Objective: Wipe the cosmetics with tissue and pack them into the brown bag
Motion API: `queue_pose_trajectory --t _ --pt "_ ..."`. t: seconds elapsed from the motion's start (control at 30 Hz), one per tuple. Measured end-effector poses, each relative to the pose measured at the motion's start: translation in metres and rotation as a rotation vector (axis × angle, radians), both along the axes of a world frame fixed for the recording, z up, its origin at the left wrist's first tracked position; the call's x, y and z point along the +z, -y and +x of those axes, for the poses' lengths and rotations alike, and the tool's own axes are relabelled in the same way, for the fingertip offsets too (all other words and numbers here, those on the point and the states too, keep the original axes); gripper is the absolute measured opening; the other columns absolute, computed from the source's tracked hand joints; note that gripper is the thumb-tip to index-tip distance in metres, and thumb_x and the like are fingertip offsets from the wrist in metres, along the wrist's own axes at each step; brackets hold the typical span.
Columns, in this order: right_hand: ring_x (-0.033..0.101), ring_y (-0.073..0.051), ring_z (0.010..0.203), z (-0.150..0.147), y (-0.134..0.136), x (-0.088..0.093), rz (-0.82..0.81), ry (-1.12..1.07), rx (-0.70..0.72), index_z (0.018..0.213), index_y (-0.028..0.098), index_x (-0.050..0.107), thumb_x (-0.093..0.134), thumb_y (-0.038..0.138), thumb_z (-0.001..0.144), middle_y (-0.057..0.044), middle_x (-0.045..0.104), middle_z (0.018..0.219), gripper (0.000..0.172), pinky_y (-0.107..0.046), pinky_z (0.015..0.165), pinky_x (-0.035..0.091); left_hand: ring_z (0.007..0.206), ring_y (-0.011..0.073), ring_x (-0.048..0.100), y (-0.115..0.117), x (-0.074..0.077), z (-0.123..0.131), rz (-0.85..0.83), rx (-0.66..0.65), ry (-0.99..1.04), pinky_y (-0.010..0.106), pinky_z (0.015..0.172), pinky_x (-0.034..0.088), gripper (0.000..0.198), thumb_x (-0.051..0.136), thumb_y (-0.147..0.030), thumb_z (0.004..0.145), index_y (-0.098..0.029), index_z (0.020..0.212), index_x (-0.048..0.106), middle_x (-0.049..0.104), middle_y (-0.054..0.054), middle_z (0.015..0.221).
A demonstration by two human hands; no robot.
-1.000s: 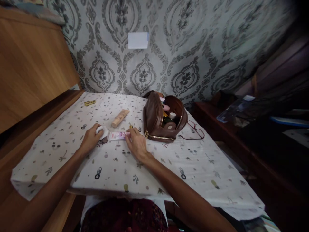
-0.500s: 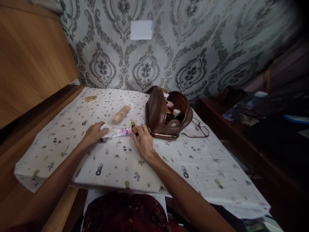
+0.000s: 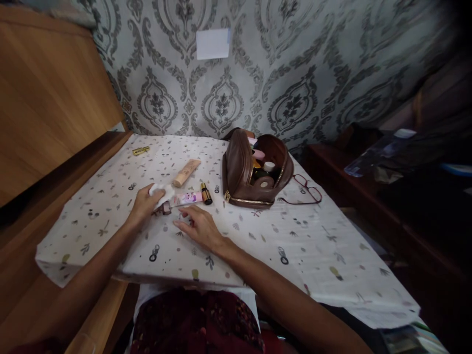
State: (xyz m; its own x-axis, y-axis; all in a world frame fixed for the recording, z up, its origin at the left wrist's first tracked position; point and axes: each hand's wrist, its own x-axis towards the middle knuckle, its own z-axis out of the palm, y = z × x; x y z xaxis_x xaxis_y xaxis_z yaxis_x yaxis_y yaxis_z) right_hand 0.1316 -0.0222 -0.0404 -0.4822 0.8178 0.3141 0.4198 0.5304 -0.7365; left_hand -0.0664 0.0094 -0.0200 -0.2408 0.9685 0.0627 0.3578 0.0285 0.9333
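Note:
My left hand is closed on a crumpled white tissue. Just below the tissue, a small brown item lies partly hidden beside my fingers. My right hand hovers over the cloth to the right of it, thumb and fingers apart, with nothing visible between them. Between the hands and a little farther back lies a pink and white tube. A black and gold small bottle touches or nearly touches the tube's right end. Behind these rests a beige tube.
An unzipped brown leather bag holds several items, among them a white-capped bottle. Red-framed glasses lie right of it. A gold tube-shaped item is at the back left. A wooden cabinet borders the left side.
My right hand has let go of the black and gold bottle and moved left and toward me. The bottle stays by the pink tube. My left hand keeps the tissue.

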Motion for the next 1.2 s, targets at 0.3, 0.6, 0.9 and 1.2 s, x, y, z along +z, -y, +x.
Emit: queue_pose_trajectory --t 0.3,0.6,0.9,1.2 --pt "0.065 -0.012 0.066 -0.005 -0.006 -0.005 -0.353 -0.476 -0.064 0.112 0.020 0.064 0.071 0.024 0.077 0.000 0.070 0.084 0.036 -0.022 0.061 0.053 0.050 0.0083 0.039 0.014 0.001 0.045 0.075 -0.047 0.206 0.021 0.048 0.035 0.024 0.062 -0.042 0.076 -0.020 0.078 0.052 0.044 -0.007 0.060" --pt "0.061 -0.011 0.069 -0.003 -0.016 -0.013 -0.412 -0.580 -0.150 0.107 0.018 0.067 0.067 0.025 0.075 -0.002 0.065 0.089 0.034 -0.024 0.064 0.052 0.055 0.0120 0.045 0.016 0.001 0.037 0.046 -0.097 0.064 0.023 0.051 0.037 0.023 0.055 -0.039 0.075 -0.019 0.088 0.058 0.053 -0.004 0.065" --pt "0.056 -0.011 0.064 0.009 -0.012 -0.028 -0.366 -0.493 -0.155 0.092 0.020 0.063 0.066 0.022 0.073 0.004 0.062 0.073 0.019 -0.025 0.063 0.048 0.071 0.0182 0.055 0.022 0.005 0.015 0.189 -0.119 -0.354 0.029 0.067 0.045 0.021 0.047 -0.027 0.077 -0.019 0.086 0.064 0.064 0.001 0.078" --pt "0.064 -0.015 0.075 0.007 -0.012 -0.028 -0.382 -0.552 -0.109 0.088 0.019 0.065 0.065 0.018 0.069 0.000 0.069 0.082 0.019 -0.028 0.074 0.053 0.100 0.0203 0.063 0.041 -0.003 0.038 0.646 -0.369 -0.705 0.032 0.088 0.052 0.027 0.047 -0.015 0.092 -0.018 0.112 0.064 0.064 0.009 0.105"
